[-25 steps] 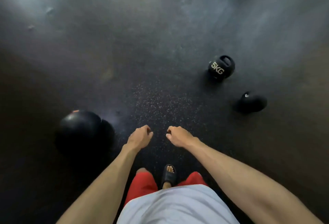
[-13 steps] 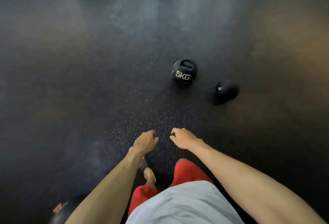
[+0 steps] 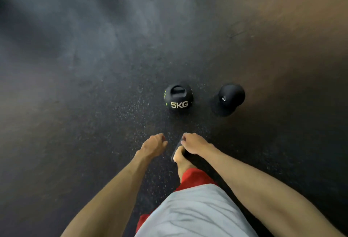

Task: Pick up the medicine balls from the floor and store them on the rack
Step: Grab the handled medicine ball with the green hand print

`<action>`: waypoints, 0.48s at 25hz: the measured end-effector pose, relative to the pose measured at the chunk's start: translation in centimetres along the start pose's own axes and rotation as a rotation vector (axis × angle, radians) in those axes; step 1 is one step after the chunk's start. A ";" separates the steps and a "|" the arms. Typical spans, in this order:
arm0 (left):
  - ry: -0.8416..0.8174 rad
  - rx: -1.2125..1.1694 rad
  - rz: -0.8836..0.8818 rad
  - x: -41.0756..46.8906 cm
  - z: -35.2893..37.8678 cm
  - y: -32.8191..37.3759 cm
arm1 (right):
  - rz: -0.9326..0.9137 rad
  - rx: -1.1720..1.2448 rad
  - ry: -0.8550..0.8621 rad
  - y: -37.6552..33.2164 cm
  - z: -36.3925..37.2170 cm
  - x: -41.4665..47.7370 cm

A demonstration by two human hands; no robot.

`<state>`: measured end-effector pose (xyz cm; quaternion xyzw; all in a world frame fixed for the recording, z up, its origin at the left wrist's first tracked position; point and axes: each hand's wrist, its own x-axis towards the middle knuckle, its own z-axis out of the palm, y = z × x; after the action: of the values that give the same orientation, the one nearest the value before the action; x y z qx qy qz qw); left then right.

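Lettering (image 3: pixel 179 104) "5KG" is showing on the centre ball (image 3: pixel 185 93); my left hand (image 3: pixel 153 146) and right hand (image 3: pixel 195 143) are curling loosely, empty.

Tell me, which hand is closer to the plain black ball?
Right. The right hand is short and left of the plain black ball; the left hand is farther left, left of the 5KG ball.

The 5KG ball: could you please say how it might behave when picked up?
Probably heavy for its size: the ball is marked 5KG. Its handle on top should allow a firm grip. Being round, it may roll if nudged.
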<state>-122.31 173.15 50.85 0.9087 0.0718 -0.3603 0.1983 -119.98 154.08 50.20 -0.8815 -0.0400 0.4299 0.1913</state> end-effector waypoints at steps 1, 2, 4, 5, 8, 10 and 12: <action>-0.018 0.010 0.003 1.7 -1.9 0.4 | 0.016 0.011 -0.016 -0.6 -1.5 1.4; -0.034 0.040 0.005 3.7 -4.3 1.1 | 0.030 0.019 -0.016 -1.3 -3.3 3.0; -0.068 0.085 0.022 7.5 -9.1 2.6 | 0.040 0.048 0.003 -2.6 -7.3 5.6; -0.072 0.088 0.031 9.4 -11.1 3.4 | 0.039 0.074 0.016 -2.9 -9.1 6.7; -0.162 0.099 0.056 15.1 -16.0 5.7 | 0.085 0.151 0.079 -3.0 -13.6 9.7; -0.198 0.201 0.137 19.6 -17.5 7.1 | 0.131 0.234 0.130 -2.9 -15.9 11.6; -0.225 0.366 0.193 22.7 -19.6 10.2 | 0.212 0.321 0.155 -2.8 -17.0 13.7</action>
<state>-90.67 171.67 51.49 0.8862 -0.1047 -0.4459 0.0705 -98.00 154.72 50.47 -0.8694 0.1368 0.3795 0.2854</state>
